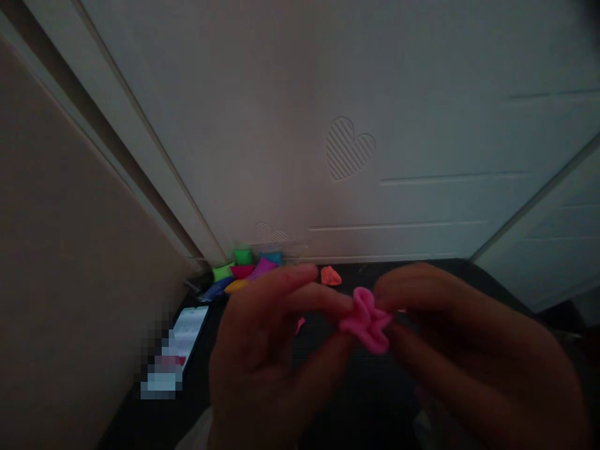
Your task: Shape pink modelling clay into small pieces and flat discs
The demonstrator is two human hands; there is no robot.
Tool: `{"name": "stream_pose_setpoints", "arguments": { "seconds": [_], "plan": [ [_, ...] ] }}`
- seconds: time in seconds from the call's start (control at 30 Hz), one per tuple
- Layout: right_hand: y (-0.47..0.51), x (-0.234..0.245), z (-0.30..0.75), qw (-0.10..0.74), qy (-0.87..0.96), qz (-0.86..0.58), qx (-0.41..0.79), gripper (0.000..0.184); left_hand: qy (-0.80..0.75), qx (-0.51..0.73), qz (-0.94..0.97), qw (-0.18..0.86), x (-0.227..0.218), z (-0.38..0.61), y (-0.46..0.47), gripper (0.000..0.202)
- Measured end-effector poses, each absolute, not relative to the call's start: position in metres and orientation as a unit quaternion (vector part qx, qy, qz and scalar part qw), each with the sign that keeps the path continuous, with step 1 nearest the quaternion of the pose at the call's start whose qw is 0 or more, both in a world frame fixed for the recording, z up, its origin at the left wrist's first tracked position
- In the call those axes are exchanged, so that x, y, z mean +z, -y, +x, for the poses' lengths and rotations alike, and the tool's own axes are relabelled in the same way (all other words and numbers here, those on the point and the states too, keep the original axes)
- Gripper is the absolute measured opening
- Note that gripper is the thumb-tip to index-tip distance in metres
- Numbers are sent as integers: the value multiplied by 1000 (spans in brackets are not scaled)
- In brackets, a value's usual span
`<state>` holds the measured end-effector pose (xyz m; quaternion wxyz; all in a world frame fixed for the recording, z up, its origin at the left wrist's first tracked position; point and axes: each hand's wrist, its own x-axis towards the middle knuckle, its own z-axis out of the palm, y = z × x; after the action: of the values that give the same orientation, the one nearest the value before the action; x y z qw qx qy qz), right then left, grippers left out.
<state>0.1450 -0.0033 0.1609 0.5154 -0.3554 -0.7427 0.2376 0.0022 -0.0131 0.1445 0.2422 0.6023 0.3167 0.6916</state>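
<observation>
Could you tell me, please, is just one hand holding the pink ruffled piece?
No, left hand and right hand both pinch the pink ruffled piece.

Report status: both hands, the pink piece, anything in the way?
Left hand and right hand pinching the ruffled pink piece between them. Orange lump farther back on the dark surface. No obstruction seen at the fingertips.

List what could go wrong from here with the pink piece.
1. Crushing: the left hand and right hand both pinch the pink piece; a harder squeeze could flatten its soft-looking folds.
2. Dropping: it's held by fingertips above the dark table, so a loosened pinch might let it fall.
3. Missed flaws: the light is dim, so small creases could go unnoticed.
</observation>
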Motion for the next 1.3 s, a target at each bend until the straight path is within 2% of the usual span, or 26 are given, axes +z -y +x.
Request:
{"name": "stream_pose_setpoints", "arguments": {
  "seconds": [0.1,0.17,0.3,0.5,0.8,0.93,1.03,1.17,1.23,1.3],
  "plan": [
    [3,156,144,536,721,-363,247,19,-324,672,605,278,142,-1,11,47],
    [3,155,143,539,719,-362,249,20,-339,646,619,289,142,-5,9,36],
    [3,155,143,522,731,-357,257,17,-367,611,649,267,145,-9,8,19],
    [2,156,143,519,733,-344,276,14,-372,618,651,235,145,-9,9,20],
    [1,155,137,532,724,-360,252,8,-405,589,645,269,148,-5,6,19],
    [0,153,134,550,690,-357,308,11,-378,634,582,341,142,3,4,17],
    [-4,148,132,564,637,-335,405,10,-325,651,498,472,138,5,-3,13],
    [-15,141,133,576,563,-315,502,5,-269,602,416,626,134,3,-15,7],
    [-19,138,134,579,540,-316,522,4,-251,601,423,630,133,2,-17,9],
    [-20,138,135,581,538,-317,521,5,-260,619,459,582,132,2,-15,12]
  ]
}}
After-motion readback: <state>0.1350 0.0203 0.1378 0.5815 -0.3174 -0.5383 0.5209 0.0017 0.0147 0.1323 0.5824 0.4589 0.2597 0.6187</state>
